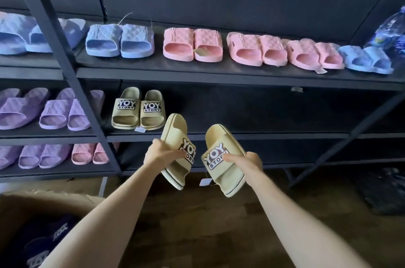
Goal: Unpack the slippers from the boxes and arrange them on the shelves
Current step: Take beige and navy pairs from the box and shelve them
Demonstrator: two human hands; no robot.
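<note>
My left hand point(163, 155) grips a beige "YOY STORY" slipper point(174, 134) by its strap, toe end pointing up toward the shelves. My right hand point(245, 161) grips the matching beige slipper point(228, 180) the same way, a small tag hanging at its left edge. Both slippers hover in front of the middle shelf point(263, 135), a hand's width apart. A matching beige pair point(138, 110) stands on that shelf just up and left of my hands.
The top shelf point(219, 76) carries blue and pink quilted pairs, with a plastic-wrapped bundle point(392, 29) at its right end. Purple and pink pairs fill the left shelving unit. An open cardboard box point(43, 202) with dark slippers sits lower left. A dark heap point(381, 191) lies on the floor at right.
</note>
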